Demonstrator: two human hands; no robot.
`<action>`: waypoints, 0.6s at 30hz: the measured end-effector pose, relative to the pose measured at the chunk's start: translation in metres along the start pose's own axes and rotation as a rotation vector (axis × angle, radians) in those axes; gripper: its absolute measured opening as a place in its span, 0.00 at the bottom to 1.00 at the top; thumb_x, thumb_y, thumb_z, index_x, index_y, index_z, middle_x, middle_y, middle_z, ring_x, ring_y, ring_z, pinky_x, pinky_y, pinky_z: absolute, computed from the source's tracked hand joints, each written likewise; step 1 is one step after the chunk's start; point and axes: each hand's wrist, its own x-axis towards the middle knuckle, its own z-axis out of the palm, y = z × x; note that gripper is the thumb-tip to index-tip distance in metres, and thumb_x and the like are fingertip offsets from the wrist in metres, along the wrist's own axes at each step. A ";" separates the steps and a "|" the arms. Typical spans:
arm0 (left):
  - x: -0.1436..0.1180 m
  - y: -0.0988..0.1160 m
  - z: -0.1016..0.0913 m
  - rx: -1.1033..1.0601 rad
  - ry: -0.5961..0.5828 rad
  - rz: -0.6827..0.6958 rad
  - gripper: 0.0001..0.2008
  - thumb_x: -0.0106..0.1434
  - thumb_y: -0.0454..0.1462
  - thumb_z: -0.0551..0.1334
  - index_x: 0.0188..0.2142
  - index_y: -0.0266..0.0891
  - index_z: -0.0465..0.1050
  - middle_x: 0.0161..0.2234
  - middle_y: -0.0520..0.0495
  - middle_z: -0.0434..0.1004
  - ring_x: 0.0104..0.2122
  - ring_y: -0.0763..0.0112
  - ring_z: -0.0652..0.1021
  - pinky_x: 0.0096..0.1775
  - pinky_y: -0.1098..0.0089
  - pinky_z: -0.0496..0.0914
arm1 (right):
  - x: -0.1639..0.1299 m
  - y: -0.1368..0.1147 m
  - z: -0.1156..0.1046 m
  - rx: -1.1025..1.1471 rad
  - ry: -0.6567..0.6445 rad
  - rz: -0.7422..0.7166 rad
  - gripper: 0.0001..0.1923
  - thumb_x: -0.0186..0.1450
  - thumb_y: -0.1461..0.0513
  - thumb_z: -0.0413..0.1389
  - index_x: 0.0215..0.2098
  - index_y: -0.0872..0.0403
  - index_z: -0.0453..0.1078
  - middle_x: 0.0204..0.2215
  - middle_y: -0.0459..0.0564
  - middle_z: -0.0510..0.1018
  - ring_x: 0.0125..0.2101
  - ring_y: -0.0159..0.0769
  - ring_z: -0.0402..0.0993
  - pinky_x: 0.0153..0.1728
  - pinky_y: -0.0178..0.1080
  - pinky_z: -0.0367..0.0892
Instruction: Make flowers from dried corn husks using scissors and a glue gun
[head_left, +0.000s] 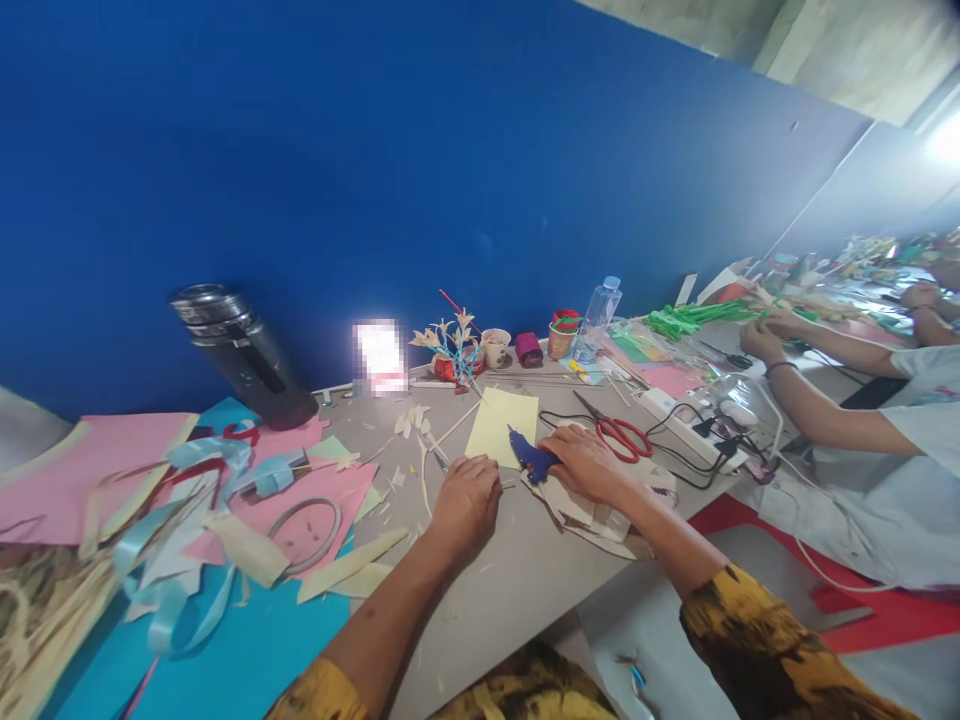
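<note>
My right hand (589, 462) is closed around the rear part of a blue hot glue gun (531, 456). The gun's nozzle points up and left over a pale yellow sheet of paper (501, 425). My left hand (469, 497) rests on the table with its fingers curled in. A thin pale piece (509, 484) shows beside its fingertips; whether it is gripped I cannot tell. Red-handled scissors (624, 438) lie just beyond my right hand. Cream scraps (592, 515) spread out beneath my right wrist. Pale petal shapes (412, 420) lie beyond my left hand.
A dark thermos (244, 355) stands at the back left among ribbon (199, 620) and coloured paper. Straw-like flowers (454, 340), small cups (496, 348) and a clear bottle (597, 320) line the wall. A power strip (682, 425) with cables lies right, near another person's hands (765, 335).
</note>
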 end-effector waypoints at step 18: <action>0.008 -0.005 -0.013 -0.972 0.328 -0.597 0.09 0.57 0.43 0.66 0.30 0.39 0.78 0.25 0.50 0.74 0.25 0.72 0.73 0.31 0.69 0.68 | -0.003 0.038 0.015 0.417 0.166 -0.012 0.20 0.66 0.64 0.50 0.55 0.53 0.68 0.49 0.57 0.75 0.51 0.48 0.69 0.52 0.48 0.63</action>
